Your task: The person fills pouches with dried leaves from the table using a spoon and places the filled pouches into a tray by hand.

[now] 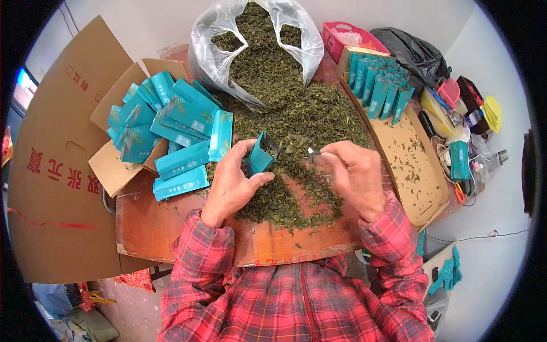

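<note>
My left hand (232, 183) is closed around a small teal pouch (261, 155), holding it upright with its mouth open. Between the thumb and fingers of my right hand (356, 172) is a metal spoon (313, 151); dark leaves seem to cover its far end, close to the pouch's mouth. Under both hands, dried tea leaves (319, 117) spread over the reddish table. Behind them, a clear plastic bag (212, 65) lies open with more leaves spilling out. Flat teal pouches (182, 165) lie to the left of my left hand.
A cardboard box (117, 162) of teal pouches stands at left beside a large cardboard sheet (57, 154). On the right, a shallow carton (411, 165) holds upright pouches (379, 85) and scattered leaves. A pink basket (333, 39) and black plastic bag (413, 54) sit behind it.
</note>
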{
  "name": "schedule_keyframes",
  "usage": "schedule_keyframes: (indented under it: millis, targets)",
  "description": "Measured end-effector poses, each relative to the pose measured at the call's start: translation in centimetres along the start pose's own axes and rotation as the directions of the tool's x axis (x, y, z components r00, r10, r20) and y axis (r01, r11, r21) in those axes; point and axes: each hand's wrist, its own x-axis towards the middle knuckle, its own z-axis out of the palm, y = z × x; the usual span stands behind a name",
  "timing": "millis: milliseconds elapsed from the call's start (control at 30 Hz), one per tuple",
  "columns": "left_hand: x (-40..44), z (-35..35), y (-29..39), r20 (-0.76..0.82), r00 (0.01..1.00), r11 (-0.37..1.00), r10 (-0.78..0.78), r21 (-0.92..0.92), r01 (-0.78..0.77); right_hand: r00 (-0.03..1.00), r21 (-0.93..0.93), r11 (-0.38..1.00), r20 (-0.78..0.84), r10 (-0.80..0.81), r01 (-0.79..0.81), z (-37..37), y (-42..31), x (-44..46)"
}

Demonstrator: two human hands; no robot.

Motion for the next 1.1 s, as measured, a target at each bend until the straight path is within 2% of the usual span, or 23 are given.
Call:
schedule_keyframes:
  millis: [167,300,400,500,1100]
  targets:
    - [0.1,-0.1,0.6,-0.006,0.997,0.996,0.079,0.044,-0.078,0.999,-0.016,0.999,-0.002,-0.043,0.043,-2.3,-1.8,1.8]
    - [0.1,-0.1,1.2,0.005,0.999,0.998,0.039,0.044,-0.039,0.998,-0.016,1.0,0.057,-0.006,0.007,-3.4,-3.3,3.0]
    - [0.2,0.0,1.2,0.02,0.999,0.998,0.041,0.049,-0.042,0.989,-0.086,0.987,0.076,-0.13,0.136,-3.5,-3.4,3.9]
    - [0.2,0.0,1.3,0.03,0.999,0.997,0.028,0.064,-0.03,0.979,-0.105,0.978,0.116,-0.17,0.182,-3.4,-3.8,4.4]
    - [0.3,0.1,1.3,0.039,0.999,0.996,0.023,0.084,-0.026,0.918,-0.268,0.903,0.309,-0.248,0.335,-3.1,-5.0,6.1]
